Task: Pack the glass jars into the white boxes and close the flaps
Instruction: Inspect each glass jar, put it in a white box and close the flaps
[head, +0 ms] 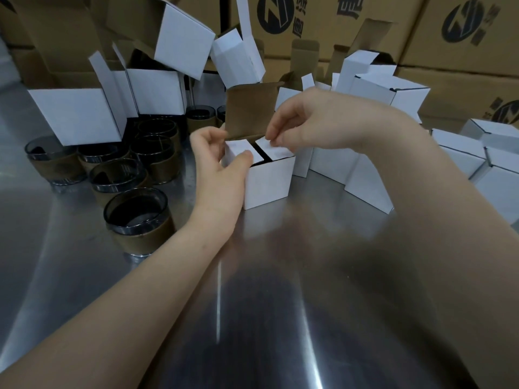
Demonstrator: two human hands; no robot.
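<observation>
The left grip point(222, 164) clasps the white box point(269, 183), thumb on its left flap point(238, 147), and the right grip point(297, 122) pinches the right flap point(280, 154); either, released early, could spring up and block the lid point(247, 108).

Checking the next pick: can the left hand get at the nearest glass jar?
Probably yes: the nearest glass jar stands beside the left hand, nothing between, though the hand grips a flap.

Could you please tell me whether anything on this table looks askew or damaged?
Only the empty boxes at the back left: two lie tipped on the heap, flaps hanging open. The jars stand upright, none visibly broken, and the box between the left hand and right hand sits square on the table.
</observation>
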